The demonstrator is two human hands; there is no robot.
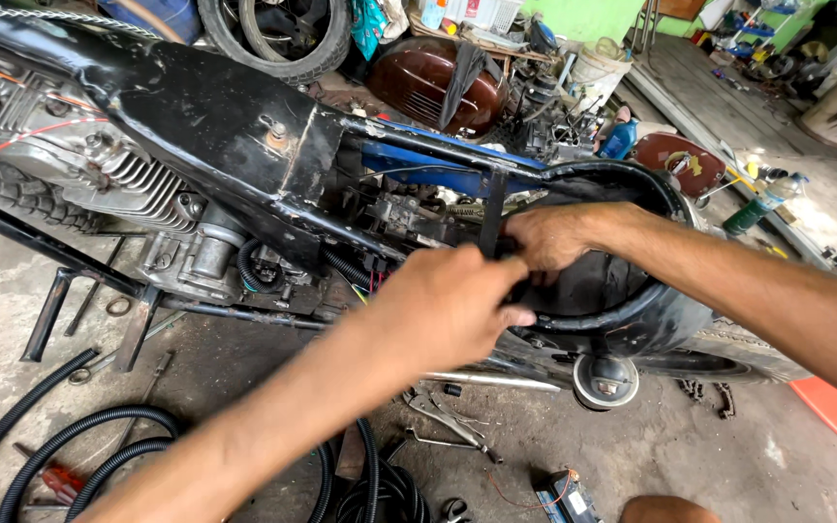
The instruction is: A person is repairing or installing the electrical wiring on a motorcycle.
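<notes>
Worn metal, ribbed plastic, rough concrete

I see chipped black paint on the motorcycle frame [215,116], dull cast-metal fins on the engine [138,184], and a glossy black plastic rear fender [661,310] under my right hand [549,237]. The corrugated black hose [79,436] looks matt; the concrete floor [728,465] is rough and stained, and the maroon tank [428,82] shines.
</notes>
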